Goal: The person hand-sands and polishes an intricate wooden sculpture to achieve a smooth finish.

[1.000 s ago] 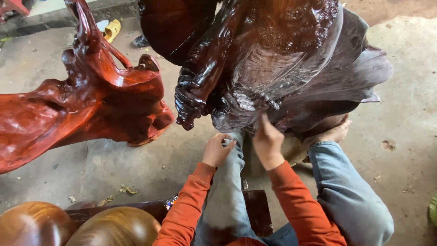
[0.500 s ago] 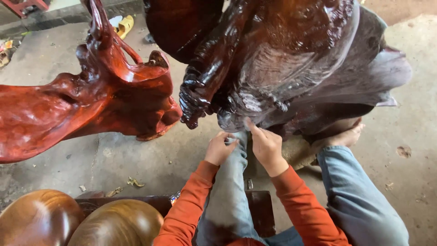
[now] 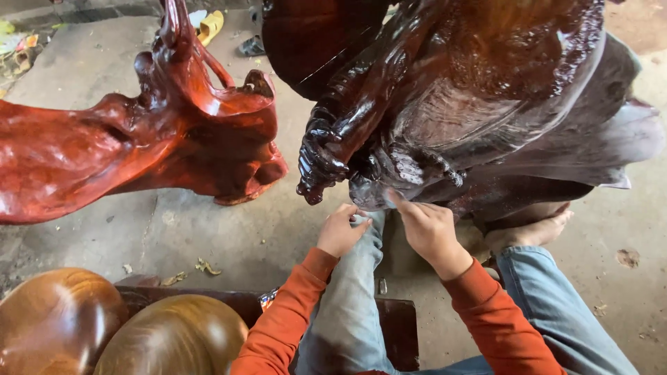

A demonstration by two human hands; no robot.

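A large dark glossy carved wooden sculpture (image 3: pixel 472 104) fills the upper right of the head view. My right hand (image 3: pixel 427 229) reaches up under it, index finger touching the carved underside near its lower edge. My left hand (image 3: pixel 342 230) rests curled on my left knee in blue jeans (image 3: pixel 354 298), fingers closed around something small that I cannot make out. Both arms wear orange sleeves. My bare foot (image 3: pixel 531 232) sits under the sculpture's right side.
A red glossy root-shaped carving (image 3: pixel 139 146) lies to the left on the concrete floor (image 3: pixel 222 236). Two rounded brown polished wooden pieces (image 3: pixel 118 330) sit at the bottom left. A dark wooden stool (image 3: pixel 399 326) is beneath me. Sandals (image 3: pixel 212 24) lie at the top.
The view has shifted right and down a little. My right hand has slid slightly right along the sculpture's underside; my left hand stays on the knee.
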